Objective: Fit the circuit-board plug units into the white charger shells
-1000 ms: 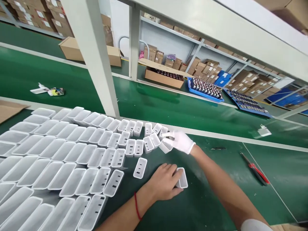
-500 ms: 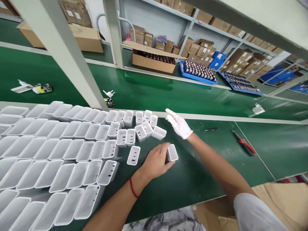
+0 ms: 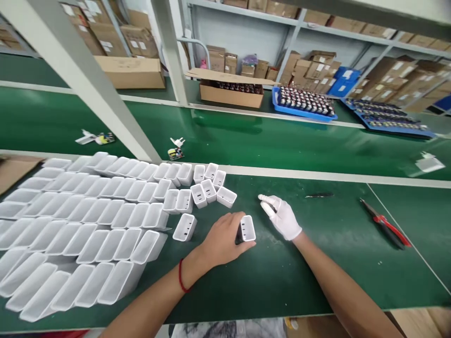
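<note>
A green workbench (image 3: 299, 286) spans the view, with metal shelving (image 3: 243, 12) behind. Rows of open-topped white cases (image 3: 92, 216) crowd the bench's left side. On the shelving, stacked cartons (image 3: 319, 70) and a blue box (image 3: 343, 87) carry white labels whose print is too small to read. A shallow blue tray (image 3: 305, 114) near them bears many small parts. The bare left hand (image 3: 222, 237) grasps a slotted case (image 3: 248, 228), opening upward, just right of the grouped ones. The gloved right hand (image 3: 282, 218) is released, fingers loosely extended, beside that case. Red-and-black pliers (image 3: 385, 230) lie farther right.
</note>
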The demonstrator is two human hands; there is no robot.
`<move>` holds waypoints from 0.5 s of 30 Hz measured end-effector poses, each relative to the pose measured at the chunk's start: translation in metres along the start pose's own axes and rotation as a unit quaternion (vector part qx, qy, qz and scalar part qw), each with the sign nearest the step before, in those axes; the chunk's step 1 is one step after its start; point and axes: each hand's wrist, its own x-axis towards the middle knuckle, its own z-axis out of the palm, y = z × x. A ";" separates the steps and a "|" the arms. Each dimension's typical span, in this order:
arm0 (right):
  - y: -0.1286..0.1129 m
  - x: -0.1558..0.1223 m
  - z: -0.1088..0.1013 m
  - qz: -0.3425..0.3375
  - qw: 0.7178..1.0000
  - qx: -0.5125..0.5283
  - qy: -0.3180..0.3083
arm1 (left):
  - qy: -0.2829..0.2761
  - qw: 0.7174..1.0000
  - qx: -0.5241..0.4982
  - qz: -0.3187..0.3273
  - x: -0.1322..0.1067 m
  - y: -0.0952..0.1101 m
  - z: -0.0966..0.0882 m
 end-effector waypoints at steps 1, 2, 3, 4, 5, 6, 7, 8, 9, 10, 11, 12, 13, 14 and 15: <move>0.000 0.001 0.000 0.005 1.000 0.000 -0.001 | -0.007 1.000 0.012 -0.008 0.003 0.004 -0.001; 0.000 0.001 0.000 0.011 1.000 0.002 -0.001 | -0.012 1.000 0.021 -0.015 0.005 0.007 -0.002; 0.000 0.001 0.001 0.016 1.000 0.005 0.000 | -0.014 0.999 0.024 -0.020 0.007 0.008 -0.002; 0.001 0.000 0.003 0.019 1.000 0.009 0.000 | -0.014 0.999 0.022 -0.021 0.009 0.009 -0.002; 0.002 -0.001 0.004 0.022 1.000 0.011 0.001 | -0.012 1.000 0.017 -0.020 0.010 0.008 -0.001; 0.003 -0.002 0.005 0.026 1.000 0.013 0.002 | -0.010 1.000 0.010 -0.017 0.010 0.007 -0.001; 0.004 -0.003 0.005 0.033 0.999 0.017 0.004 | -0.005 1.000 0.002 -0.013 0.010 0.004 0.001; 0.005 -0.002 0.003 0.045 0.999 0.027 0.002 | 0.000 1.000 -0.003 -0.006 0.010 0.002 0.002; 0.005 0.001 0.001 0.061 0.997 0.045 -0.004 | 0.005 1.000 -0.006 0.004 0.009 -0.001 0.003; 0.003 0.006 -0.003 0.079 0.995 0.067 -0.012 | 0.010 1.000 -0.006 0.016 0.008 -0.003 0.005; -0.001 0.014 -0.008 0.094 0.992 0.082 -0.018 | 0.013 1.000 -0.004 0.028 0.008 -0.006 0.006; -0.008 0.025 -0.013 0.103 0.991 0.084 -0.018 | 0.015 0.999 -0.002 0.039 0.007 -0.007 0.008; -0.018 0.039 -0.018 0.099 0.993 0.069 -0.014 | 0.015 0.999 0.001 0.048 0.007 -0.009 0.010; -0.031 0.057 -0.020 0.081 0.996 0.037 -0.007 | 0.017 0.998 0.004 0.057 0.007 -0.010 0.012; -0.046 0.076 -0.020 0.053 0.999 -0.009 0.001 | 0.019 0.998 0.007 0.063 0.007 -0.012 0.014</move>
